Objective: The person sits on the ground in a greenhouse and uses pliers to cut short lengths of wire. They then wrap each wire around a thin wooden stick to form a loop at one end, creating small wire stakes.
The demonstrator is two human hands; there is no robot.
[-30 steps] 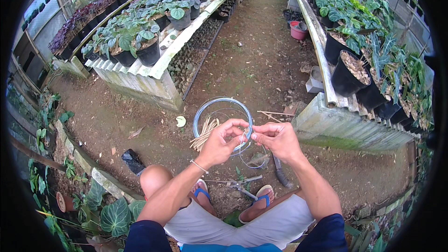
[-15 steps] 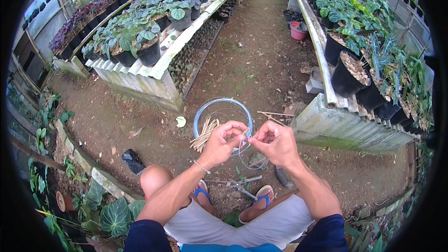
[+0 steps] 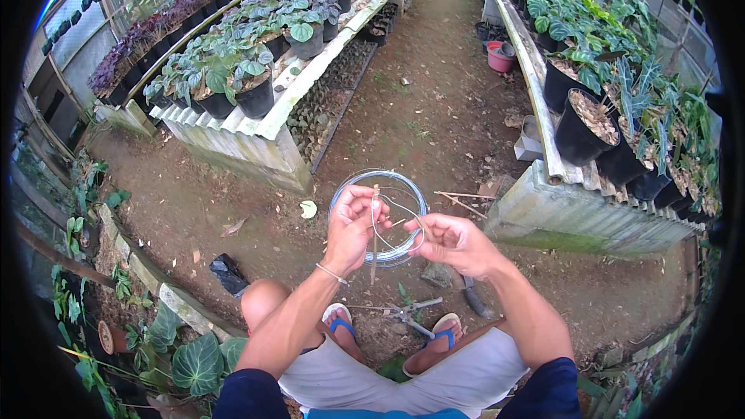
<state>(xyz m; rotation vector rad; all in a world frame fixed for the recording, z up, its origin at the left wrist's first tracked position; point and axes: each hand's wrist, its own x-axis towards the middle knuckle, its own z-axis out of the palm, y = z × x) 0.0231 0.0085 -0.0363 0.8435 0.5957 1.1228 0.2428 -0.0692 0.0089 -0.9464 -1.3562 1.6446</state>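
Observation:
My left hand [image 3: 351, 226] is closed around a thin wooden stick [image 3: 373, 260], which stands roughly upright between thumb and fingers. From this stick a pale, thin wire [image 3: 398, 203] curves across in a loose loop to my right hand [image 3: 459, 245]. There the thumb and fingers pinch the wire. Whether the wire is fastened to the stick I cannot tell. Beneath both hands a coil of silvery wire [image 3: 420, 189] lies on the ground, partly covered by my left hand. Pliers-like cutters with spread handles [image 3: 403, 314] lie between my feet.
A dark-handled tool [image 3: 475, 300] and a stone [image 3: 438, 274] lie near my right foot. Loose sticks [image 3: 463, 206] rest beside the right concrete block [image 3: 543, 213]. Black plastic [image 3: 228, 274] lies left. Benches with potted plants [image 3: 254, 97] flank the dirt path [image 3: 423, 85].
My hands have moved apart, opening the wire into a wider loop. The stick now shows upright in my left hand. The bundle of sticks on the coil is no longer visible.

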